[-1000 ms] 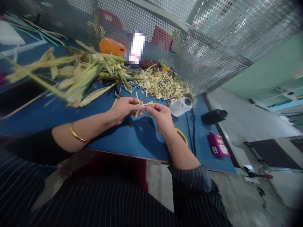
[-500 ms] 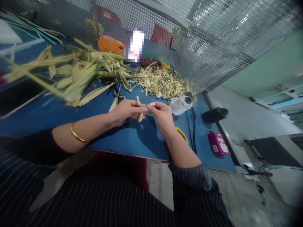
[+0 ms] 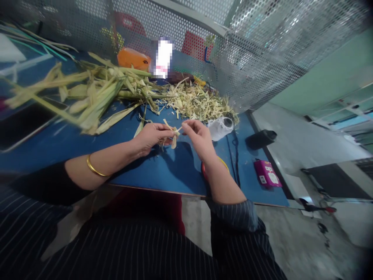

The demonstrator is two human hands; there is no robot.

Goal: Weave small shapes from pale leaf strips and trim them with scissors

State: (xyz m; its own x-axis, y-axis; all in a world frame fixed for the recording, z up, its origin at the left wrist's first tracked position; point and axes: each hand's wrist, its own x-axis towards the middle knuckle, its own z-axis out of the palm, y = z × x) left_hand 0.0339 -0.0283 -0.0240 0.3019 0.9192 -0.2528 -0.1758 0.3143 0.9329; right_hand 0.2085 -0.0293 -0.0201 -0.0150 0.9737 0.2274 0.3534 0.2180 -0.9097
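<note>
My left hand [image 3: 154,137] pinches a small knotted piece of pale corn husk [image 3: 175,134], whose strips stick out above and below the fingertips. Just to its right, my right hand [image 3: 199,139] has thumb and forefinger pressed together at the end of one husk strip. Both hands are held above the blue table [image 3: 140,171]. Behind them lies a heap of husk scraps [image 3: 201,103]. Long dried corn husks [image 3: 101,97] are piled to the left. A white spool [image 3: 220,128] stands beside my right hand.
A yellow and red ring-shaped thing [image 3: 223,163] is partly hidden under my right forearm. Further right are dark cords [image 3: 235,155], a black cylinder [image 3: 260,139] and a purple pack [image 3: 267,173]. An orange bag [image 3: 132,59] lies before the perforated metal screen [image 3: 247,58].
My right fingertips have moved slightly up and away from my left hand, drawing out a husk strip. The knotted husk piece has turned and shows more in the left hand.
</note>
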